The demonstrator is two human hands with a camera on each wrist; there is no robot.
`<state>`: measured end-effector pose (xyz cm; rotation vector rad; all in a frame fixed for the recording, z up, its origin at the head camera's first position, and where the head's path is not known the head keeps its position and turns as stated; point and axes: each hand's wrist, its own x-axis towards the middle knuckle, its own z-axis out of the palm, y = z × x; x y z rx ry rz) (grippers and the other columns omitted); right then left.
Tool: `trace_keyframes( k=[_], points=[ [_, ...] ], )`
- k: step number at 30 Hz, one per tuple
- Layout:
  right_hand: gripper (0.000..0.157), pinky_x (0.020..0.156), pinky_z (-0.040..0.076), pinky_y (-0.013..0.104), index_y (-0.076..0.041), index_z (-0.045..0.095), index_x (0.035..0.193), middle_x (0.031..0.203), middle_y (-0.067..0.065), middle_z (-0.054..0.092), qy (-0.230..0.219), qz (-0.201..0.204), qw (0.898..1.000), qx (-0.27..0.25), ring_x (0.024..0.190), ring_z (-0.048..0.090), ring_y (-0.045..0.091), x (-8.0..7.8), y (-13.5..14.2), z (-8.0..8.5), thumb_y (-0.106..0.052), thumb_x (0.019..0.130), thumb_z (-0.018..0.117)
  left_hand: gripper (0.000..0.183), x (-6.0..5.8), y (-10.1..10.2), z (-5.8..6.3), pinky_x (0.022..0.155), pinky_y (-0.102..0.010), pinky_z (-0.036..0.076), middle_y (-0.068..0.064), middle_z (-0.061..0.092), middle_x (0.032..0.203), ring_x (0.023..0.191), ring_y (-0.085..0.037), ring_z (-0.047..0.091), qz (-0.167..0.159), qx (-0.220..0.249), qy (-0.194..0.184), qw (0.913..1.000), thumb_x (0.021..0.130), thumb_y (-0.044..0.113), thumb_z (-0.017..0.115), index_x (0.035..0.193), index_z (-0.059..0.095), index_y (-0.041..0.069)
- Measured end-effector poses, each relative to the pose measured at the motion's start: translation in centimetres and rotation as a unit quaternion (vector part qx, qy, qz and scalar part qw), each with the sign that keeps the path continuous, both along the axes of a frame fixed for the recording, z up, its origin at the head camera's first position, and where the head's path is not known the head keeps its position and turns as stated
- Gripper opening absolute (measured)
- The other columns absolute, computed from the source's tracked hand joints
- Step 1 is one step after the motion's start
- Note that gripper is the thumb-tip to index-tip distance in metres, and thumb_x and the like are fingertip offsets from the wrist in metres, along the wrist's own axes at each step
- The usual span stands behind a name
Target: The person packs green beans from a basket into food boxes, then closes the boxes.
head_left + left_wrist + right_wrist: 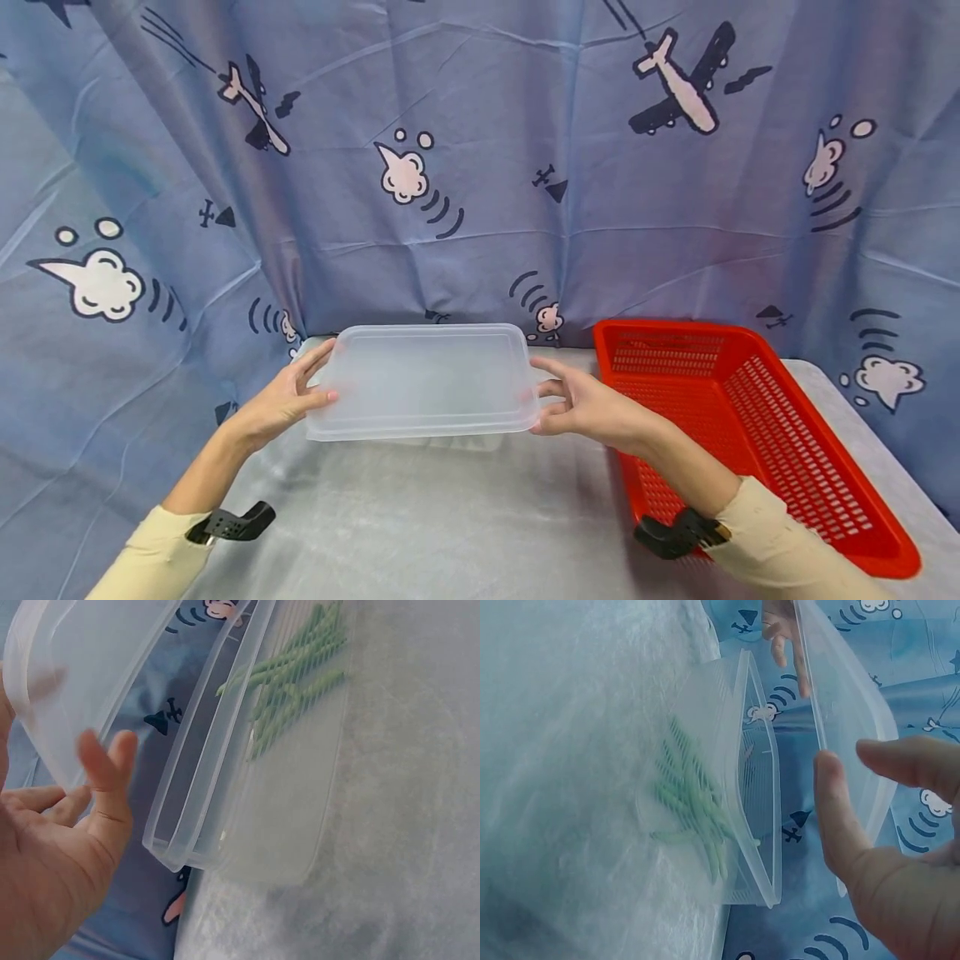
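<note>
A translucent plastic lid [431,379] is held level between both hands. My left hand [291,400] grips its left edge, with the thumb at the near corner. At the opposite end my right hand [581,404] pinches the right edge between thumb and fingers. Below the lid stands a clear plastic container [277,832], its open top apart from the lid in both wrist views. Through its ribbed wall show several green beans [694,806], lying in a loose pile. From the head view the lid covers most of the container.
A red perforated plastic basket [795,433] stands on the right of the grey table [465,517], under and beside my right forearm. Behind the table hangs a blue curtain [480,167] printed with planes and clouds.
</note>
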<state>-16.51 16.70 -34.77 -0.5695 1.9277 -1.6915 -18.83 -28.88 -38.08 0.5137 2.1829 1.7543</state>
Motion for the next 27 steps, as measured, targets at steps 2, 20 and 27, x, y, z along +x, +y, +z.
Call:
trace_keyframes(
  k=[2, 20, 27],
  points=[
    [0.09, 0.093, 0.051, 0.043, -0.002, 0.015, 0.161, 0.131, 0.024, 0.055, 0.001, 0.005, 1.0, 0.0, 0.098, 0.068, 0.039, -0.1, -0.4, 0.0, 0.002, 0.09, 0.07, 0.088, 0.0, -0.1, -0.1, 0.103, -0.075, 0.023, -0.013, -0.007, 0.167, 0.141, -0.058, 0.017, 0.013, -0.005, 0.0, 0.9999, 0.101, 0.01, 0.064, 0.165, 0.003, 0.012],
    [0.083, 0.083, 0.056, 0.043, -0.002, 0.02, 0.158, 0.107, 0.021, 0.057, -0.051, -0.115, 0.991, -0.036, 0.095, 0.063, 0.03, 1.1, -4.6, -1.8, -0.006, 0.093, 0.072, 0.085, -0.1, -0.9, -1.0, 0.101, -0.078, 0.02, -0.019, 0.007, 0.166, 0.132, -0.053, 0.039, 0.081, -0.031, 0.012, 0.9962, 0.098, 0.008, 0.067, 0.164, 0.013, 0.01],
    [0.081, 0.077, 0.057, 0.04, -0.002, 0.026, 0.158, 0.104, 0.017, 0.058, -0.047, -0.173, 0.981, -0.071, 0.088, 0.064, 0.027, 1.3, -5.7, -2.4, -0.004, 0.092, 0.073, 0.085, -0.2, -1.0, -1.3, 0.098, -0.076, 0.027, -0.023, 0.013, 0.164, 0.123, -0.047, 0.05, 0.097, -0.042, 0.007, 0.9944, 0.097, 0.009, 0.068, 0.164, 0.015, 0.008]
  ],
)
